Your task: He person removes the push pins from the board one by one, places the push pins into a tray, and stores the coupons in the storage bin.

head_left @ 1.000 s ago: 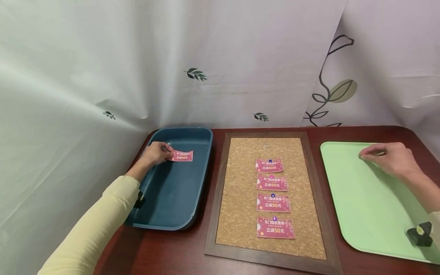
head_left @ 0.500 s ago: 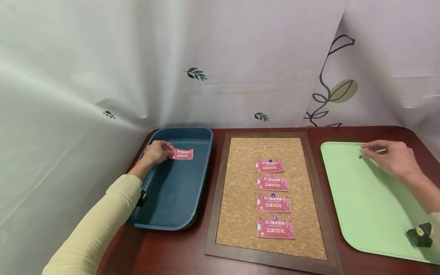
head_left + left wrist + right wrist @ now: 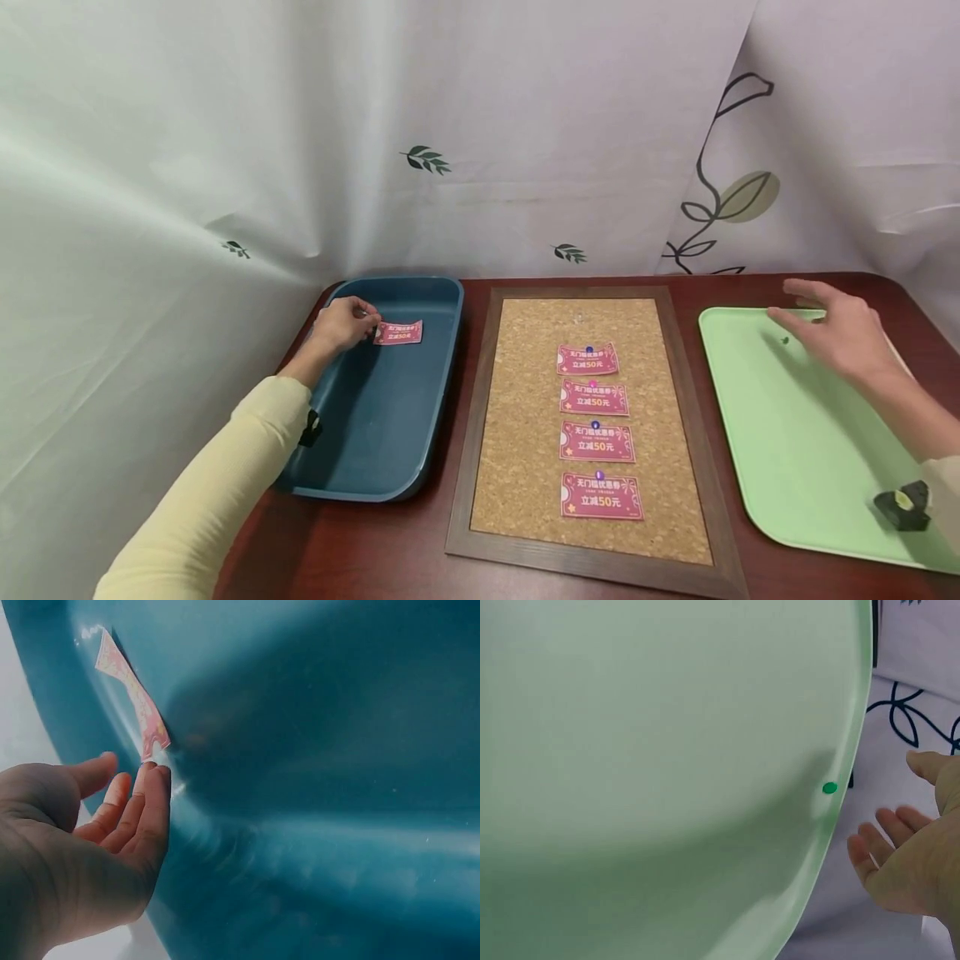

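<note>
In the head view my left hand [image 3: 347, 323] is inside the blue bin [image 3: 367, 433], beside a pink coupon [image 3: 399, 333]. The left wrist view shows the thumb apart from the fingers, with the fingertips right at the near end of the coupon [image 3: 135, 694]. My right hand [image 3: 843, 333] is over the back of the light green tray [image 3: 795, 450], fingers spread and holding nothing. A small green push pin [image 3: 785, 340] lies on the tray below those fingers. In the right wrist view the pin [image 3: 829, 787] shows near the tray's rim.
Between bin and tray lies a framed cork board [image 3: 517, 400]. Several pink coupons, such as the lowest coupon [image 3: 602, 497], are pinned in a column on it. A clear pin [image 3: 577, 317] stands near its top. White patterned curtain [image 3: 495, 208] hangs behind the table.
My right hand has let go of the green push pin, lifted and spread its fingers. My left hand has loosened from the coupon and shifted slightly up; the coupon now lies in the bin.
</note>
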Tool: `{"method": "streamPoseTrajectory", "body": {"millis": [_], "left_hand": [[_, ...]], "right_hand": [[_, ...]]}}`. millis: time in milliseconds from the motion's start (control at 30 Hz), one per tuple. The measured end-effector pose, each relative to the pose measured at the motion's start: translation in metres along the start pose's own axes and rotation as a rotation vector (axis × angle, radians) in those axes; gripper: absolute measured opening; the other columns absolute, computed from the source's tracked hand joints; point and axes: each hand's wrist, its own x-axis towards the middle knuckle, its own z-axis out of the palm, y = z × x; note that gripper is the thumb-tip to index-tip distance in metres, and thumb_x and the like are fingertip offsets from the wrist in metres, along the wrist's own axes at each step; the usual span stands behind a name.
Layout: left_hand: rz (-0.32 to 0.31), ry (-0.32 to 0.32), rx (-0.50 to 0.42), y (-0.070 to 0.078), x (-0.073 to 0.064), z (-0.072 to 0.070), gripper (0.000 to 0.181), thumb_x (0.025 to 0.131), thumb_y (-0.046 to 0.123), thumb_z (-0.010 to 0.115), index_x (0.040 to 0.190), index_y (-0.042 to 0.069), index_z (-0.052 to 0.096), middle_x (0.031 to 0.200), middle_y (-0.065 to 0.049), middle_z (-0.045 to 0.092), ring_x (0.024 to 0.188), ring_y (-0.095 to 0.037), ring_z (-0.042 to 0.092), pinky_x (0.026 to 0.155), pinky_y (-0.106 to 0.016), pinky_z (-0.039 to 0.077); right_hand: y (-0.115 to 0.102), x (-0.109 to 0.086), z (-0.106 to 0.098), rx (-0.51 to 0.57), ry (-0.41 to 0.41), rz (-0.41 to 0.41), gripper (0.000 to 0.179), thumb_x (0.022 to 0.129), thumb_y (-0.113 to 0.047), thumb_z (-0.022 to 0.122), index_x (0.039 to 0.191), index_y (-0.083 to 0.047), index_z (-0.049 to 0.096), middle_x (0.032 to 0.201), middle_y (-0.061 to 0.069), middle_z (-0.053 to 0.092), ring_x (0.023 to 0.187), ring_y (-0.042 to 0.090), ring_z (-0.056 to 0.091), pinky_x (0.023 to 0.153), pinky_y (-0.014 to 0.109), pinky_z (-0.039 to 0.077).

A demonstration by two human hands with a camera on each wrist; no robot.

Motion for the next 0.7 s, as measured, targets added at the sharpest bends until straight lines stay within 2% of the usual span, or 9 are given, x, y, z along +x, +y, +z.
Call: {"method": "streamPoseTrajectory", "body": {"millis": [67,133,200,333,500,700], "left_hand": [[0.009,0.02,-0.008,0.001,-0.001,-0.003,0.033,0.111,0.029,0.059,0.127,0.0,0.065,0.122,-0.023,0.067,0.104,-0.035,0.064,0.092,-0.049,0.054],[0.019,0.033,-0.015,0.001,-0.001,-0.007,0.038,0.112,0.033,0.056,0.13,0.0,0.063,0.127,-0.024,0.064,0.111,-0.038,0.061,0.099,-0.055,0.051],[0.032,0.054,-0.02,0.002,-0.002,-0.01,0.042,0.112,0.036,0.055,0.134,0.0,0.062,0.131,-0.024,0.062,0.116,-0.04,0.057,0.103,-0.058,0.048],[0.072,0.108,-0.049,0.006,-0.002,-0.016,0.049,0.112,0.041,0.054,0.141,0.001,0.059,0.138,-0.024,0.06,0.124,-0.042,0.054,0.11,-0.06,0.043],[0.135,0.165,-0.093,0.012,-0.003,-0.021,0.061,0.111,0.048,0.053,0.152,0.004,0.051,0.152,-0.024,0.053,0.139,-0.042,0.049,0.117,-0.06,0.038],[0.214,0.157,-0.125,0.025,-0.005,-0.024,0.075,0.108,0.054,0.056,0.165,0.01,0.035,0.166,-0.022,0.039,0.153,-0.04,0.036,0.12,-0.063,0.031]], "right_hand": [[-0.003,0.002,0.0,0.029,-0.008,-0.001,0.072,0.107,-0.038,0.063,0.158,0.006,0.039,0.153,0.038,0.045,0.128,0.062,0.051,0.085,0.046,0.048],[-0.006,0.003,0.001,0.063,-0.015,0.009,0.08,0.107,-0.041,0.062,0.163,0.005,0.028,0.159,0.037,0.038,0.134,0.064,0.043,0.094,0.065,0.042],[-0.008,0.004,0.0,0.091,-0.02,0.021,0.086,0.107,-0.043,0.062,0.166,0.004,0.021,0.163,0.036,0.031,0.136,0.067,0.039,0.1,0.074,0.036],[-0.011,0.007,0.0,0.131,-0.032,0.026,0.093,0.106,-0.046,0.063,0.168,0.0,0.012,0.167,0.035,0.023,0.139,0.068,0.033,0.105,0.078,0.031],[-0.018,0.008,0.001,0.195,-0.045,0.012,0.098,0.104,-0.047,0.066,0.171,-0.007,0.005,0.172,0.028,0.016,0.149,0.062,0.022,0.115,0.074,0.022],[-0.028,0.009,0.004,0.228,-0.047,-0.018,0.099,0.103,-0.046,0.068,0.171,-0.012,0.005,0.174,0.023,0.016,0.156,0.054,0.016,0.119,0.073,0.016]]}}
